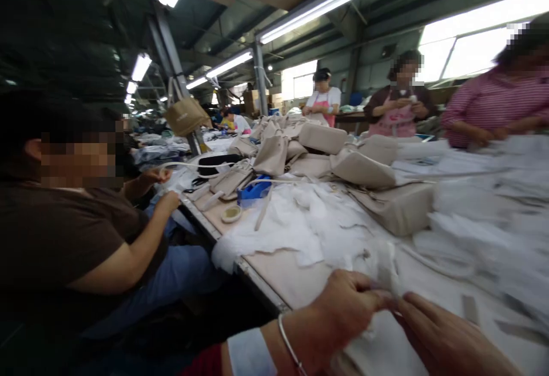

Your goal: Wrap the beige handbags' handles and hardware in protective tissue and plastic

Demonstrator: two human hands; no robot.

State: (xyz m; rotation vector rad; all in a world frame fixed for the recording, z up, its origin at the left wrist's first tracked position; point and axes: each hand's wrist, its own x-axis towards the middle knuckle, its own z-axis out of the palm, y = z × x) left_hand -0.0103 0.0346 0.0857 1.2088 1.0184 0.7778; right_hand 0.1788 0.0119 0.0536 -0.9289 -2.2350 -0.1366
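Observation:
My left hand [345, 307], with a bangle at its wrist, is closed, thumb and fingers pinching a thin white wrapping [386, 264] at the lower right. From the right edge, my right hand [446, 333] meets it, its fingers pressed together on the same white material. Motion blurs the fingertips, and I cannot make out what lies inside the wrapping. Below and beside my hands, more white sheets cover the table. A beige bag [398, 207] lies just beyond, and a pale cord-like strap [437, 264] runs across the sheets.
Beige bags [323, 138] are heaped mid-table. A blue tape dispenser [254, 190] and a tape roll [231, 214] stand near the table edge [261, 287]. At left a seated co-worker [86, 227] handles a white strap [197, 165]. Several people work across the table.

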